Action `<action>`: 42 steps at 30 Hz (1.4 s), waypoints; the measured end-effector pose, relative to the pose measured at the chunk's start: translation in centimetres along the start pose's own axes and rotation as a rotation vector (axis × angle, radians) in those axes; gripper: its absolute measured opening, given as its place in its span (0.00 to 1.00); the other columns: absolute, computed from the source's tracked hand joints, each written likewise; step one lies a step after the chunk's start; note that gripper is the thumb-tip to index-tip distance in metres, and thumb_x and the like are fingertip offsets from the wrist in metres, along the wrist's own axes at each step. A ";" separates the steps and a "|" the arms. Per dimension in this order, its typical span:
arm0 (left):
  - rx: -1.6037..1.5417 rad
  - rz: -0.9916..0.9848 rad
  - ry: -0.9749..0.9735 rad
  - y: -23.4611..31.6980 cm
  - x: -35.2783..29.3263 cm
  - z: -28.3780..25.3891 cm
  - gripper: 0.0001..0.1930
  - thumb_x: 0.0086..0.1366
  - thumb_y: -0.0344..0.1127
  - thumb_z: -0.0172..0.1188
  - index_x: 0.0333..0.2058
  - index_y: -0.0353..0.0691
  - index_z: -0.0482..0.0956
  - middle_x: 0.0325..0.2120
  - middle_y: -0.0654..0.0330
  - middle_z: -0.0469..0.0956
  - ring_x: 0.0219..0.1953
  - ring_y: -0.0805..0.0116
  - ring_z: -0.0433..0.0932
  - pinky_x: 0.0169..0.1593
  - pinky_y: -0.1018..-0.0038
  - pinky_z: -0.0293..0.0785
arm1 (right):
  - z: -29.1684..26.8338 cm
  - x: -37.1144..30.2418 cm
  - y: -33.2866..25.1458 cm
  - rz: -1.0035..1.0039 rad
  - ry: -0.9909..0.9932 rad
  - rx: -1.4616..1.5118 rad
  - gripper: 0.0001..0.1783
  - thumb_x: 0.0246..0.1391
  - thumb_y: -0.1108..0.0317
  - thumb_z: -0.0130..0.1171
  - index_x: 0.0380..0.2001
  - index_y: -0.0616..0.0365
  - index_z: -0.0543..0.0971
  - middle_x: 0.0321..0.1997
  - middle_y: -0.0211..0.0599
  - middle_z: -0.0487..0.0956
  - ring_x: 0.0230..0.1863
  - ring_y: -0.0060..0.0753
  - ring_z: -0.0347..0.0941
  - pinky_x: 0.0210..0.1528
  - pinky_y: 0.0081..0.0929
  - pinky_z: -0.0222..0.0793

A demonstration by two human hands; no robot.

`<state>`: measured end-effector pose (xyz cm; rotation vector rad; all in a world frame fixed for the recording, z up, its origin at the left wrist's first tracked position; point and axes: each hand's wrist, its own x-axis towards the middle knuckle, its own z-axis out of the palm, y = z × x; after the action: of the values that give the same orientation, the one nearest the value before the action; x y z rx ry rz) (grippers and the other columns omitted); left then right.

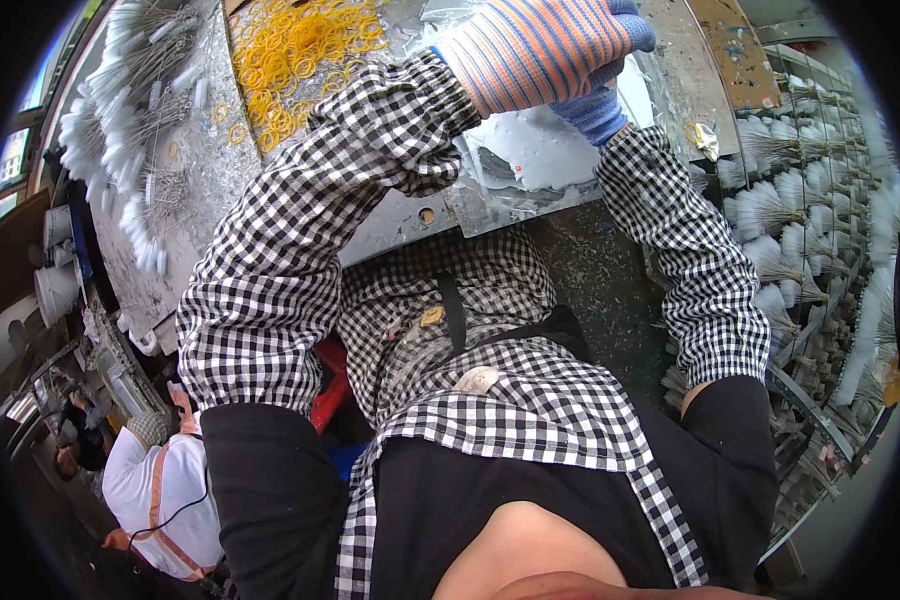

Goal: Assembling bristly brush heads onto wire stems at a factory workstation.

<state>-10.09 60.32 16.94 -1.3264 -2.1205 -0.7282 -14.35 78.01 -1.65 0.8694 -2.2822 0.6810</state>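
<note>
White glossy flat patch (545, 150): on the grey worktop (400, 225), below both hands.
Handling: best done close together, black-and-white checked cloth sleeves (260, 260) clear of the patch.
Patch direction: near edge facing the body; long axis partly covered, cannot tell.
Grip: orange-and-blue striped knit-gloved left hand (545, 50) curled, overlapping blue knit-gloved right hand (594, 112); cannot tell if clamped on anything.
Leftward: loose thin yellow rings (290, 50).

A glossy white patch (545, 150), smooth and bright, with an uneven, rounded outline and a tiny red speck (518, 169) on it. It lies flat close to the near edge of the surface (395, 220), well in from its left edge, partly hidden at its far side; whether sheet or thick paste cannot be told
</note>
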 end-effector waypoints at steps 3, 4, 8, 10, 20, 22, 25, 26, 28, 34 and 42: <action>0.062 -0.022 -0.056 -0.8 -1.2 -0.6 0.08 0.61 0.30 0.62 0.39 0.40 0.77 0.33 0.59 0.76 0.37 0.61 0.79 0.41 0.68 0.77 | 0.0 2.3 -2.8 0.109 0.089 0.221 0.31 0.53 0.54 0.73 0.54 0.58 0.75 0.45 0.38 0.82 0.47 0.36 0.81 0.50 0.32 0.78; 0.194 -0.091 -0.006 -0.2 -0.9 0.3 0.13 0.56 0.32 0.66 0.41 0.49 0.85 0.33 0.62 0.81 0.34 0.59 0.83 0.37 0.65 0.81 | 1.0 1.1 -0.8 0.138 0.052 0.158 0.37 0.51 0.57 0.75 0.59 0.59 0.70 0.51 0.40 0.79 0.53 0.38 0.78 0.56 0.33 0.73; 0.122 -0.009 0.120 0.4 1.0 1.1 0.03 0.55 0.37 0.63 0.29 0.51 0.84 0.29 0.63 0.80 0.36 0.57 0.83 0.33 0.60 0.82 | 1.5 2.8 -3.2 0.048 0.050 0.468 0.37 0.52 0.57 0.74 0.60 0.59 0.69 0.52 0.40 0.78 0.55 0.38 0.77 0.58 0.34 0.72; 0.127 -0.005 0.110 0.2 1.1 1.8 0.04 0.55 0.39 0.62 0.29 0.50 0.83 0.28 0.62 0.80 0.32 0.56 0.82 0.29 0.58 0.80 | -0.7 1.2 -5.0 -0.025 0.028 0.642 0.38 0.53 0.56 0.73 0.61 0.59 0.68 0.54 0.41 0.78 0.56 0.39 0.76 0.59 0.35 0.71; -0.250 -0.286 0.884 3.0 -4.0 -3.6 0.46 0.35 0.54 0.82 0.57 0.50 0.75 0.47 0.55 0.78 0.53 0.50 0.76 0.55 0.50 0.74 | 0.4 -1.9 -3.2 -0.104 -0.242 0.683 0.39 0.57 0.54 0.69 0.65 0.59 0.65 0.59 0.42 0.75 0.61 0.40 0.72 0.64 0.37 0.66; -0.360 -0.679 0.368 3.4 -6.1 -2.1 0.41 0.37 0.51 0.81 0.54 0.49 0.79 0.40 0.52 0.81 0.48 0.46 0.80 0.53 0.51 0.75 | 2.8 1.0 -9.4 -0.086 -0.314 0.657 0.40 0.58 0.53 0.68 0.66 0.59 0.65 0.60 0.42 0.74 0.62 0.40 0.71 0.64 0.38 0.65; -0.086 -0.596 0.278 4.5 -8.7 -4.7 0.18 0.46 0.42 0.73 0.37 0.48 0.81 0.31 0.54 0.83 0.37 0.47 0.83 0.41 0.56 0.79 | 3.0 1.6 -13.8 -0.025 -0.407 0.591 0.40 0.59 0.53 0.67 0.67 0.59 0.64 0.61 0.43 0.73 0.63 0.41 0.70 0.66 0.39 0.64; -0.149 -0.526 0.336 4.1 -9.9 -5.5 0.15 0.49 0.41 0.71 0.35 0.48 0.80 0.29 0.54 0.82 0.36 0.48 0.84 0.40 0.57 0.78 | 2.9 1.4 -13.3 -0.003 -0.437 0.567 0.40 0.59 0.53 0.67 0.68 0.59 0.64 0.62 0.43 0.73 0.64 0.41 0.70 0.66 0.39 0.63; 0.185 -0.684 -0.046 4.5 -12.2 -7.5 0.12 0.52 0.40 0.70 0.35 0.48 0.81 0.25 0.55 0.81 0.34 0.49 0.84 0.37 0.57 0.77 | 2.9 1.1 -13.6 0.060 -0.495 0.518 0.40 0.60 0.52 0.66 0.69 0.59 0.63 0.63 0.43 0.72 0.65 0.41 0.69 0.67 0.39 0.63; 0.679 -0.663 -0.818 4.8 -18.3 -13.5 0.07 0.60 0.34 0.57 0.27 0.44 0.84 0.23 0.58 0.82 0.31 0.54 0.83 0.43 0.55 0.74 | -8.7 7.4 -23.9 -0.234 -0.308 0.621 0.16 0.43 0.81 0.63 0.38 0.63 0.74 0.36 0.45 0.80 0.39 0.47 0.78 0.45 0.39 0.72; 0.844 -0.500 -1.352 5.8 -23.0 -6.9 0.16 0.62 0.34 0.57 0.41 0.30 0.87 0.38 0.48 0.86 0.41 0.47 0.83 0.47 0.48 0.74 | -19.5 13.9 -32.1 -0.402 -0.540 0.709 0.12 0.45 0.79 0.60 0.35 0.55 0.76 0.30 0.42 0.82 0.27 0.41 0.77 0.32 0.37 0.72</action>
<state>4.94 43.37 7.15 -0.7692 -3.1638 1.2325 6.84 63.72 29.13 1.9846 -2.1828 1.1985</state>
